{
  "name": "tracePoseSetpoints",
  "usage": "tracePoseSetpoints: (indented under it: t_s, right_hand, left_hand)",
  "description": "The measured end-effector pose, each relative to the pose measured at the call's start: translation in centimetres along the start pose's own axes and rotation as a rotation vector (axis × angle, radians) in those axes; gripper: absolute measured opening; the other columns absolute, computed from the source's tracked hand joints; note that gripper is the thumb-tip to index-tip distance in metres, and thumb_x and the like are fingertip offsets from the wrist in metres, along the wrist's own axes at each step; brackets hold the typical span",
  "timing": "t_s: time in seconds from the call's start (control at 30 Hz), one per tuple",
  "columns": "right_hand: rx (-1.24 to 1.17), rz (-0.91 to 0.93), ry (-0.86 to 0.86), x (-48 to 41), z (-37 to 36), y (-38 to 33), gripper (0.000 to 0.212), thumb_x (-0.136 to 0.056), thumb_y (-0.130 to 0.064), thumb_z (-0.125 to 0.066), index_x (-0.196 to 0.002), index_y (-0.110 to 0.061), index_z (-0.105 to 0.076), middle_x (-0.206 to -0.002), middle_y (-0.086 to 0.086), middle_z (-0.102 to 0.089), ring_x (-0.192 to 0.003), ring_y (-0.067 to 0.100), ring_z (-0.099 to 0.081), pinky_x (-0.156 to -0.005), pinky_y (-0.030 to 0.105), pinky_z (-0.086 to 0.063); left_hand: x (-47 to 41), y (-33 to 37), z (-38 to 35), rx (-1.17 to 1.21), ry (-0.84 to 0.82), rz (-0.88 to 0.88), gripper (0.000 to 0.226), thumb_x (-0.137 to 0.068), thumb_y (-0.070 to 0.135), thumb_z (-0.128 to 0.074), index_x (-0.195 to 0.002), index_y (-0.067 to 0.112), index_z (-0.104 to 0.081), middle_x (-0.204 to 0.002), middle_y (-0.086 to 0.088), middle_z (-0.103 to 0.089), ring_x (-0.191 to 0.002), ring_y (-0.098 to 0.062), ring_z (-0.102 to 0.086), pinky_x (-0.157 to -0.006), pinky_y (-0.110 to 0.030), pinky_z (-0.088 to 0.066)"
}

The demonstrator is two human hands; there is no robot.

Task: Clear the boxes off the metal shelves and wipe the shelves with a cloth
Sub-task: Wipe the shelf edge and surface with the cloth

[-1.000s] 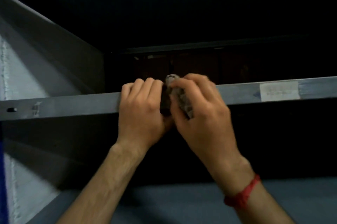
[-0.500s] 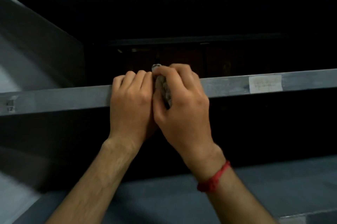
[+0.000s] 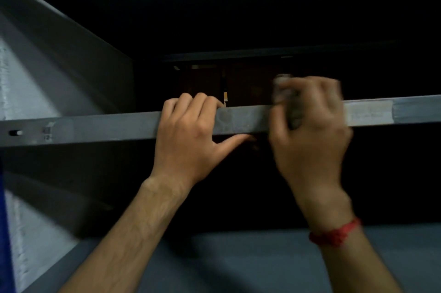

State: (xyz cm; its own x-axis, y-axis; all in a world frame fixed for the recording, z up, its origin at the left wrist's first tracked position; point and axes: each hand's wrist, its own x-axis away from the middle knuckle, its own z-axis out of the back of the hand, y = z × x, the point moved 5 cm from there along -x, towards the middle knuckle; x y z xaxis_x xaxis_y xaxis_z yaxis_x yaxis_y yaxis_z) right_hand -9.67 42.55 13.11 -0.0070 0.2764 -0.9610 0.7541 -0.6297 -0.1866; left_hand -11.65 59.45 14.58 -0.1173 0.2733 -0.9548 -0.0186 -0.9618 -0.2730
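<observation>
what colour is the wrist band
Red: the band on the right wrist, head view.

Two bare forearms with faint hair, no sleeves in view; left hand (image 3: 188,135) plain with raised knuckles and tendon lines, right hand (image 3: 310,140) motion-blurred, red knotted thread band (image 3: 334,233) tied round the right wrist.

I have one view only, the head camera. It sits close to the shelf front rail (image 3: 95,129), which runs from 9 to 3 o'clock, and faces into the dark bay. The lower shelf (image 3: 238,266) lies at 6 o'clock and the side panel (image 3: 59,58) at 10.
</observation>
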Motion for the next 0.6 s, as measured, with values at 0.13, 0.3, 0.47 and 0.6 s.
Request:
tracePoseSetpoints:
  t_s: [0.13, 0.3, 0.47, 0.6]
  right_hand:
    - [-0.149, 0.185, -0.154, 1.7, -3.2, -4.3, 0.031, -0.088, -0.015, -0.067, -0.119, -0.011, -0.066, -0.117, 0.007, -0.061, -0.111, 0.021, -0.055, -0.097, 0.046, -0.05]
    - [-0.191, 0.215, -0.158, 1.7, -3.1, -3.5, 0.032, -0.089, -0.015, -0.069, -0.121, -0.011, -0.065, -0.118, 0.006, -0.059, -0.113, 0.018, -0.053, -0.094, 0.049, -0.052]
    - [-0.2, 0.194, -0.142, 1.9, -3.2, -3.8, 0.028, -0.092, -0.018, -0.067, -0.119, -0.011, -0.065, -0.118, 0.005, -0.059, -0.111, 0.017, -0.053, -0.093, 0.05, -0.052]
    - [-0.17, 0.155, -0.112, 2.0, -3.2, -4.0, 0.027, -0.091, -0.015, -0.068, -0.117, -0.01, -0.066, -0.117, 0.006, -0.059, -0.109, 0.019, -0.054, -0.093, 0.051, -0.053]
  left_hand:
    - [-0.3, 0.2, 0.5, 0.034, -0.008, -0.035, 0.029, -0.095, 0.032, -0.042, -0.095, 0.009, -0.059, -0.084, -0.007, -0.056, -0.077, -0.028, -0.051, -0.077, -0.036, -0.034]
    - [1.1, -3.7, 2.4, -0.023, -0.073, -0.069, 0.07, -0.086, 0.068, -0.051, -0.124, 0.011, -0.061, -0.115, -0.006, -0.067, -0.105, -0.027, -0.061, -0.097, -0.045, -0.035]
    - [3.2, -11.4, 5.4, -0.155, -0.073, -0.005, 0.08, -0.082, 0.079, -0.054, -0.119, 0.009, -0.063, -0.116, -0.009, -0.068, -0.103, -0.03, -0.062, -0.095, -0.046, -0.038]
    - [4.4, -15.0, 5.9, -0.1, -0.119, 0.008, 0.072, -0.082, 0.077, -0.053, -0.106, 0.011, -0.067, -0.099, -0.007, -0.068, -0.09, -0.03, -0.062, -0.083, -0.045, -0.043]
